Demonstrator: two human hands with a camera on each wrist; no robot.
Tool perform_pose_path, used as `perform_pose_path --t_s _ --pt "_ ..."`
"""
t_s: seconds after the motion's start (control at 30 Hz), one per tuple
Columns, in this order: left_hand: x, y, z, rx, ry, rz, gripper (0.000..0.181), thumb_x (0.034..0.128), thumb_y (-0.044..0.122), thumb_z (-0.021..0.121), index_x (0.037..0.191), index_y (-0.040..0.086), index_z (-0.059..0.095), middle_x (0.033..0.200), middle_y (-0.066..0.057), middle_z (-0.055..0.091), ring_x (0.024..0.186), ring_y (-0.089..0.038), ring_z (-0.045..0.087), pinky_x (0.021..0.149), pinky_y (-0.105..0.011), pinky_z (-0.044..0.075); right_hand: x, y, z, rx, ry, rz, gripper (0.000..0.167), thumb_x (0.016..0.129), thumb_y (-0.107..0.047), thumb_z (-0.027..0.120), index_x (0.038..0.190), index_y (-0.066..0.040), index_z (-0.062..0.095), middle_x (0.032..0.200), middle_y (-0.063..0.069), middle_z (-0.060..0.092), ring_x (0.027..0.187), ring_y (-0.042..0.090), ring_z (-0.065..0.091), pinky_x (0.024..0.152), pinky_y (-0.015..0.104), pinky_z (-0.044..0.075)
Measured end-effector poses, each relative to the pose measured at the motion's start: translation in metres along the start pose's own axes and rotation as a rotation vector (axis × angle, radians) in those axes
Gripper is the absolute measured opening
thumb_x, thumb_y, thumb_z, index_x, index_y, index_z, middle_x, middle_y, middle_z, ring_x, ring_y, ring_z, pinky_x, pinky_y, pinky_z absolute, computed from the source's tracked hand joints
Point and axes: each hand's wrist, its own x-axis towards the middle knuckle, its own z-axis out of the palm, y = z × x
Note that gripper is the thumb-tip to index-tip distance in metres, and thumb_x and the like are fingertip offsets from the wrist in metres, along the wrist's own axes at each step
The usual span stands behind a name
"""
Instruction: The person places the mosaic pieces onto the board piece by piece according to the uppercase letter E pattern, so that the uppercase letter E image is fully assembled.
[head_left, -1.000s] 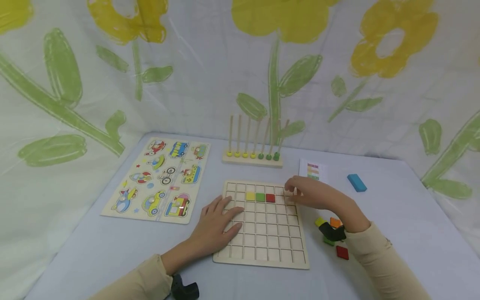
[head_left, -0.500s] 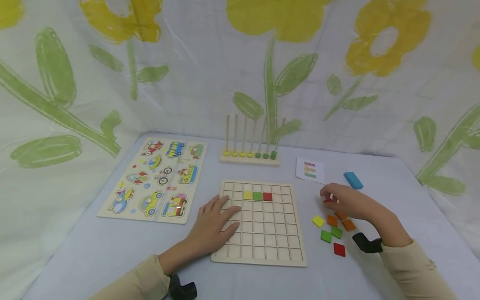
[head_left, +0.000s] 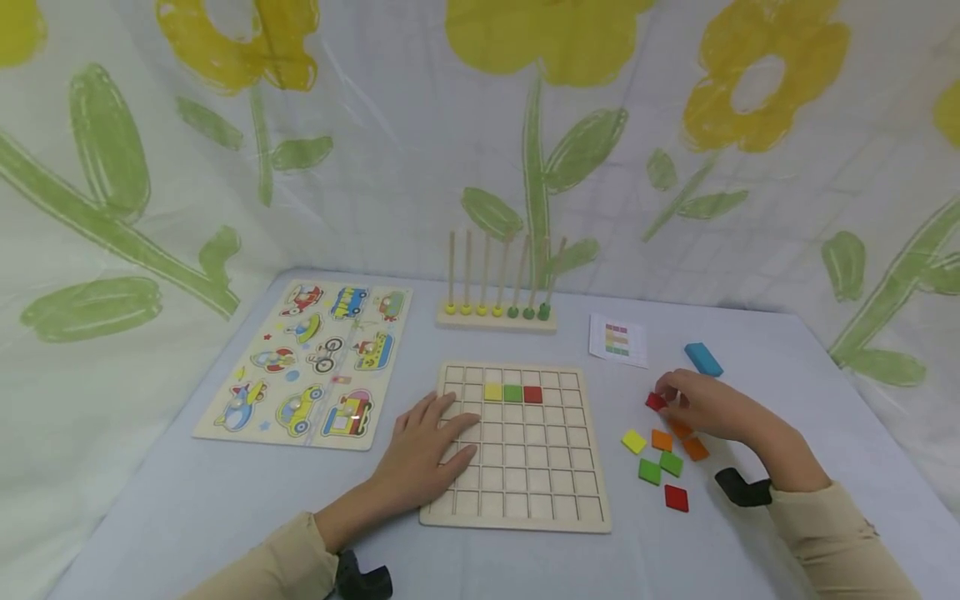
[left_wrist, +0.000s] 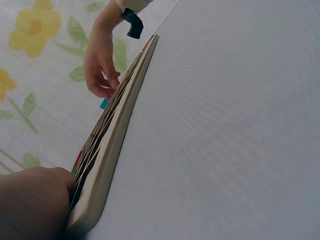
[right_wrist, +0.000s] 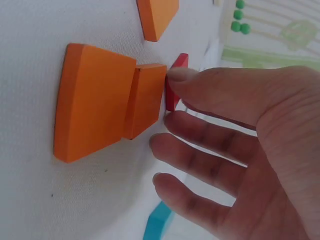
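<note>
The left hand (head_left: 420, 454) lies on the left edge of the wooden grid board (head_left: 517, 518), fingers spread. In the board's second row from the back sit a yellow tile (head_left: 492, 392), a green tile (head_left: 513, 392) and a red tile (head_left: 532, 394). Right of the board, the right hand (head_left: 708, 406) has its thumb and a finger at another red tile (head_left: 655, 402), which it appears to pinch. The right wrist view shows the thumb against this red tile (right_wrist: 179, 85), the index finger mostly hidden, and the other fingers loosely bent beside orange tiles (right_wrist: 95, 102).
Loose yellow (head_left: 633, 442), green (head_left: 649, 472), orange (head_left: 662, 440) and red (head_left: 677, 498) tiles lie right of the board. Behind are a pattern card (head_left: 618, 340), a blue block (head_left: 703, 359) and a bead rack (head_left: 495, 322). A vehicle puzzle (head_left: 307, 367) lies left.
The right hand has moved from over the board's back right corner to the red tile at the right. The left hand has stayed on the board.
</note>
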Motion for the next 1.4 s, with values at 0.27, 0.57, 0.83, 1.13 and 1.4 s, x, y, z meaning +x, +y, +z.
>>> perform_pose_path --t_s 0.27,0.57,0.83,1.13,1.4 --pt "-0.001 0.001 0.000 -0.012 0.004 0.003 0.042 0.0946 0.040 0.054 0.133 0.025 0.056 0.149 -0.013 0.038 0.141 -0.038 0.024 0.107 -0.058 0.023 0.003 0.000 0.003 -0.015 0.010 -0.017 0.029 0.087 -0.014 0.068 0.114 -0.006 0.059 0.104 0.004 0.060 0.090 0.018 0.054 0.074 0.031 0.054" --pt "0.000 -0.001 0.001 0.007 0.010 0.008 0.042 0.0949 0.042 0.053 0.134 0.028 0.054 0.149 -0.012 0.038 0.142 -0.036 0.023 0.107 -0.057 0.024 0.004 -0.004 0.004 -0.057 0.031 -0.022 0.029 0.087 -0.010 0.066 0.115 -0.005 0.060 0.104 0.004 0.060 0.092 0.019 0.054 0.076 0.034 0.055" --pt "-0.001 -0.001 0.002 -0.003 0.002 0.003 0.042 0.0948 0.042 0.053 0.134 0.027 0.055 0.149 -0.012 0.038 0.142 -0.037 0.023 0.107 -0.058 0.024 0.007 -0.018 0.005 -0.108 0.031 -0.036 0.030 0.088 -0.012 0.068 0.117 -0.009 0.062 0.107 0.004 0.059 0.092 0.019 0.054 0.075 0.033 0.055" --pt "-0.003 -0.002 0.002 -0.010 0.011 0.000 0.042 0.0945 0.041 0.054 0.134 0.026 0.055 0.149 -0.013 0.038 0.142 -0.038 0.023 0.107 -0.057 0.023 0.019 -0.053 0.002 -0.167 0.032 -0.164 0.029 0.089 -0.019 0.068 0.117 -0.013 0.063 0.106 -0.002 0.059 0.092 0.016 0.055 0.081 0.034 0.053" --pt "-0.003 0.001 -0.002 -0.020 0.010 -0.013 0.049 0.0943 0.042 0.054 0.138 0.020 0.050 0.149 -0.013 0.038 0.142 -0.037 0.023 0.107 -0.057 0.023 0.036 -0.092 0.000 -0.208 0.055 -0.290 0.027 0.090 -0.022 0.068 0.116 -0.017 0.063 0.101 -0.008 0.058 0.087 0.010 0.055 0.077 0.030 0.051"
